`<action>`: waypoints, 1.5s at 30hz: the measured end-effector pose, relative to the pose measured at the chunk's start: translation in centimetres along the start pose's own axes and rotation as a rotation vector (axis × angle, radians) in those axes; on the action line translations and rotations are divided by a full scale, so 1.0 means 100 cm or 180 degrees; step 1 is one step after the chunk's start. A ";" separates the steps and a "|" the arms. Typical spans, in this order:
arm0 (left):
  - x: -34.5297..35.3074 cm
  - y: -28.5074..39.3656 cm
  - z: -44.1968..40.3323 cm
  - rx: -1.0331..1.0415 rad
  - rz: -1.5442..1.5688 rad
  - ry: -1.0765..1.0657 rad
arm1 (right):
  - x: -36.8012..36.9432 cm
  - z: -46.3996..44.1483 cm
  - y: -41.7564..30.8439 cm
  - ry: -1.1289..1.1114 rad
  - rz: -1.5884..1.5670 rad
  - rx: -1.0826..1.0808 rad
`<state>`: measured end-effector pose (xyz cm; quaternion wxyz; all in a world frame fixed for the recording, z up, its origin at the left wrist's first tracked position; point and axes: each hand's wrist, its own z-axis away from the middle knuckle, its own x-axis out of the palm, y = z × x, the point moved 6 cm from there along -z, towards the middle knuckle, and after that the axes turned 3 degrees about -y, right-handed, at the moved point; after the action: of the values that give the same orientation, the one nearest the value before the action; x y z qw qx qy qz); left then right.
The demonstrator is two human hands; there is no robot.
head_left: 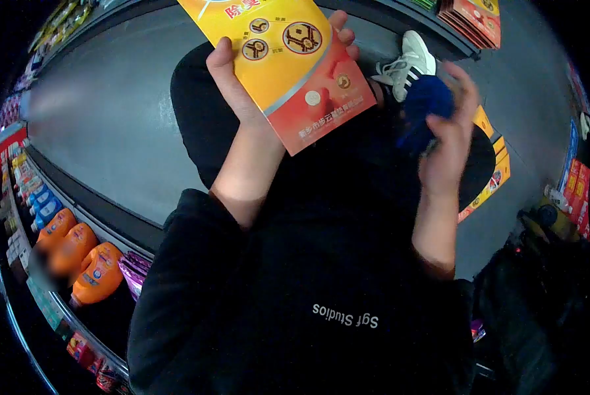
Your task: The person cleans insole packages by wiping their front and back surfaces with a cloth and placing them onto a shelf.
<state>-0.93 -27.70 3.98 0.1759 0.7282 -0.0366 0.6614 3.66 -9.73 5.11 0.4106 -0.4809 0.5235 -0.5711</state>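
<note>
My left hand grips a flat yellow and red insole packet, thumb on its left edge and fingertips showing past its right edge. The packet is tilted above my lap, its printed face towards me, and its top runs out of view. In my right hand is a bunched dark blue cloth, held between thumb and fingers and slightly blurred. The cloth is apart from the packet and overlaps my white shoe in the view.
More yellow and red packets lie on the floor beside my right knee. A stack of similar packets is at the upper right. Along the left, a shelf holds orange bottles and blue bottles. Grey floor spreads between.
</note>
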 end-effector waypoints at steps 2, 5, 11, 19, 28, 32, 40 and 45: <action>-0.001 0.001 -0.004 0.0043 0.0049 -0.0211 | 0.002 0.007 -0.016 0.0161 0.0472 -0.0553; -0.001 -0.003 -0.007 0.0057 0.0020 -0.0319 | 0.024 0.013 -0.026 -0.0139 0.2003 -0.1259; 0.002 -0.008 -0.012 -0.0009 0.0259 -0.0567 | 0.075 0.045 -0.020 -0.0569 0.2425 -0.1513; 0.005 -0.012 -0.011 0.0152 0.0387 -0.0665 | 0.054 0.027 -0.011 -0.0192 0.2450 -0.1483; -0.012 -0.008 -0.006 0.0300 -0.0100 -0.0117 | 0.063 0.039 -0.010 -0.0393 0.2847 -0.1732; -0.011 -0.013 -0.007 0.0228 0.0043 -0.0072 | 0.083 0.060 -0.015 -0.0783 0.2347 -0.1768; -0.005 -0.013 -0.013 -0.0078 0.0091 -0.0812 | 0.081 0.059 -0.019 -0.0682 0.2387 -0.2009; -0.010 -0.012 -0.009 0.0282 -0.0001 0.0014 | 0.080 0.059 -0.018 -0.0596 0.2597 -0.1831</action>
<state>-1.54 -26.49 2.83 0.1437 0.7338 -0.0069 0.6640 7.86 -18.47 7.80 0.4963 -0.3800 0.7657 -0.1514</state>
